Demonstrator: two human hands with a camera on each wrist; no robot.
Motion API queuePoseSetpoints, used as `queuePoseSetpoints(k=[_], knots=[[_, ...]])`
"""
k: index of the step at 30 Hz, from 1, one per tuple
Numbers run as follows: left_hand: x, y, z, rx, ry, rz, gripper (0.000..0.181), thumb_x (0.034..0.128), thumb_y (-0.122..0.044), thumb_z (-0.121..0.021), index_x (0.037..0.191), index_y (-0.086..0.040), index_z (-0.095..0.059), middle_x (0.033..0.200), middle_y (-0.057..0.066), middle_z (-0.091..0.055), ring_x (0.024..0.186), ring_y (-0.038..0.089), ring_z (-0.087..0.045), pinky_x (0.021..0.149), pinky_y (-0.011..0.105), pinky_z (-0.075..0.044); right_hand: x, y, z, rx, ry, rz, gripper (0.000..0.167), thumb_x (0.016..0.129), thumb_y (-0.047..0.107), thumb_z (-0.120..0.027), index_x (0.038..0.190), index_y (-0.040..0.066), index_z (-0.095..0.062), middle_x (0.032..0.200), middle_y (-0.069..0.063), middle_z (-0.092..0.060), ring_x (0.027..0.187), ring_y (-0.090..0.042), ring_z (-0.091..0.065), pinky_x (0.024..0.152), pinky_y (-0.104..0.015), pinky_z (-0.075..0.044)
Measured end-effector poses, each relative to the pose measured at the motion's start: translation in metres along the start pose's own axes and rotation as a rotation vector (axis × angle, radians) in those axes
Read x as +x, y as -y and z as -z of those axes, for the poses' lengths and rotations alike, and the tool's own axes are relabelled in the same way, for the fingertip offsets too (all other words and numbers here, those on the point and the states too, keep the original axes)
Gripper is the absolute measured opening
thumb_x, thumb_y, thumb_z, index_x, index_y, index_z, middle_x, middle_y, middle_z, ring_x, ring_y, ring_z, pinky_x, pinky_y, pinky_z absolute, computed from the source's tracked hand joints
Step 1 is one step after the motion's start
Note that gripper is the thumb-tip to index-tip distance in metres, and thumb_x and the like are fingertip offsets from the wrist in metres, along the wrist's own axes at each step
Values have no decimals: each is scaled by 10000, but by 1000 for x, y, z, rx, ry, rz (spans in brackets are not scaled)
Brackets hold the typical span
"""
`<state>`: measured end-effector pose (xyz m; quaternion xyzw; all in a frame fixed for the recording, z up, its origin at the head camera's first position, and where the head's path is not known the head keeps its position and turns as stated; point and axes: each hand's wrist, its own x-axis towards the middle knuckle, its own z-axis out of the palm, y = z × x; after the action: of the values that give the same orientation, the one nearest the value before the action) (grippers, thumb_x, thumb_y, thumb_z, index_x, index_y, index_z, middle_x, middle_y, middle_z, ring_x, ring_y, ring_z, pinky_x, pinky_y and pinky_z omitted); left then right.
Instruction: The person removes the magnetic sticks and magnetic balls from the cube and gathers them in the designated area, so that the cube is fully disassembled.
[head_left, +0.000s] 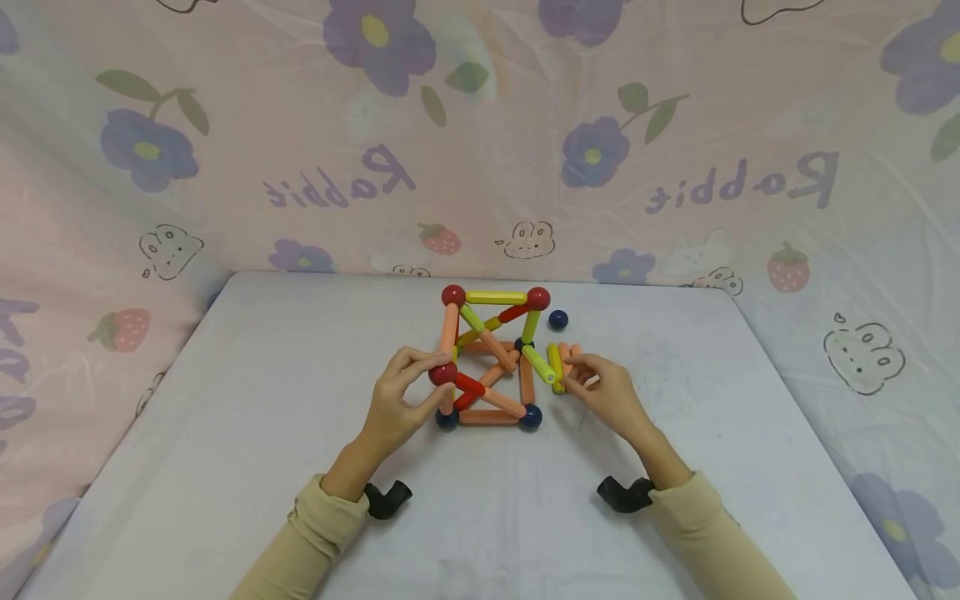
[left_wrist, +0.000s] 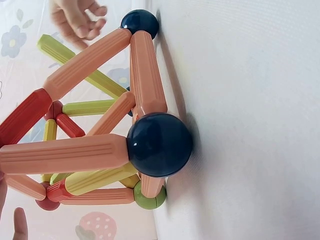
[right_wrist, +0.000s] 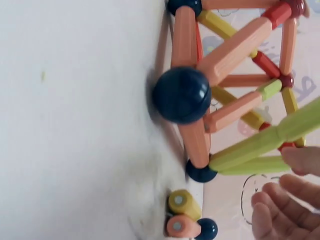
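A frame of magnetic rods and balls stands on the table. My left hand [head_left: 399, 398] grips the red ball [head_left: 442, 373] at its near upper-left corner, thumb and fingers on either side. Dark blue balls [head_left: 531, 416] sit at the base corners, joined by peach rods [head_left: 489, 417]. A light-green rod [head_left: 538, 365] juts freely out from the far-right blue ball. Close beside that rod's end is my right hand [head_left: 606, 393], fingers loosely bent, with a gap between thumb and fingers [right_wrist: 295, 192]. I see nothing held in it. Loose yellow [head_left: 555, 367] and peach rods lie by its fingertips.
A loose dark blue ball [head_left: 558, 319] rests behind the loose rods. The white tabletop [head_left: 300, 333] reaches out on both sides. A printed cloth [head_left: 480, 167] hangs along the back. Black wrist devices [head_left: 626, 495] show under both cuffs.
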<state>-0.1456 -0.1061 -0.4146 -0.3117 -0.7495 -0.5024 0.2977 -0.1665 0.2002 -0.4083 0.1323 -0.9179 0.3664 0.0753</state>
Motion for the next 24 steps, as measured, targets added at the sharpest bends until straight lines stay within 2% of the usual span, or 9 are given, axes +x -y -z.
queuePoseSetpoints(k=[3,5,6,9,12,13,14,20,24], knots=[[0,0,0,2,-2,0,430,693,87,-778,1107,30,-679,983,145,-599,976,217,-570,964,85,-426,-4,7,-5,45,-53,129,354,774,-2,-761,1107,-40,-649,941,-172,-701,808,-258,-644,651,-221,-555],[0,0,0,1,-3,2,426,695,84,-777,1107,29,-679,984,146,-599,978,219,-570,966,86,-427,-5,11,-8,53,-89,224,385,741,-20,-783,1101,-44,-648,1005,-190,-706,858,-286,-663,702,-319,-592],[0,0,0,1,-3,2,428,693,87,-778,1106,30,-680,983,145,-599,978,220,-570,967,85,-427,-5,12,-10,50,-106,268,396,729,-23,-791,1099,-50,-649,1030,-198,-706,889,-298,-670,753,-280,-591],[0,0,0,0,-3,2,428,692,96,-775,1105,31,-681,979,143,-597,973,226,-570,969,86,-426,-5,16,-14,21,-151,350,419,712,-12,-809,1099,-58,-657,1080,-201,-708,981,-315,-682,860,-349,-572],[0,1,-1,0,-5,-5,442,680,115,-775,1104,32,-682,973,141,-595,963,232,-571,968,86,-426,-5,17,-16,4,-170,371,414,713,-5,-810,1096,-56,-663,1090,-193,-715,1029,-326,-685,890,-362,-558],[0,1,-1,-1,-6,-6,441,681,115,-773,1105,31,-682,975,140,-596,964,233,-572,968,87,-427,-5,18,-16,1,-173,371,405,716,-6,-807,1093,-50,-666,1086,-187,-719,1024,-322,-689,861,-442,-555],[0,1,-1,-2,-7,-7,440,682,113,-774,1104,31,-682,975,139,-596,963,233,-571,967,86,-427,-5,17,-17,5,-176,377,395,718,-11,-803,1087,-48,-669,1078,-187,-721,1008,-320,-694,840,-452,-563],[0,1,-1,-2,-8,-6,415,704,89,-770,1105,32,-680,981,144,-599,968,220,-572,955,89,-434,-4,16,-20,30,-181,394,347,736,-27,-782,1068,-36,-682,1048,-184,-729,877,-268,-700,717,-436,-586],[-1,2,-1,-1,-7,-4,427,698,104,-769,1109,28,-681,982,140,-599,965,227,-573,957,89,-433,-4,16,-21,30,-176,370,313,770,-24,-756,1071,-36,-671,1039,-190,-728,849,-254,-693,705,-429,-586]])
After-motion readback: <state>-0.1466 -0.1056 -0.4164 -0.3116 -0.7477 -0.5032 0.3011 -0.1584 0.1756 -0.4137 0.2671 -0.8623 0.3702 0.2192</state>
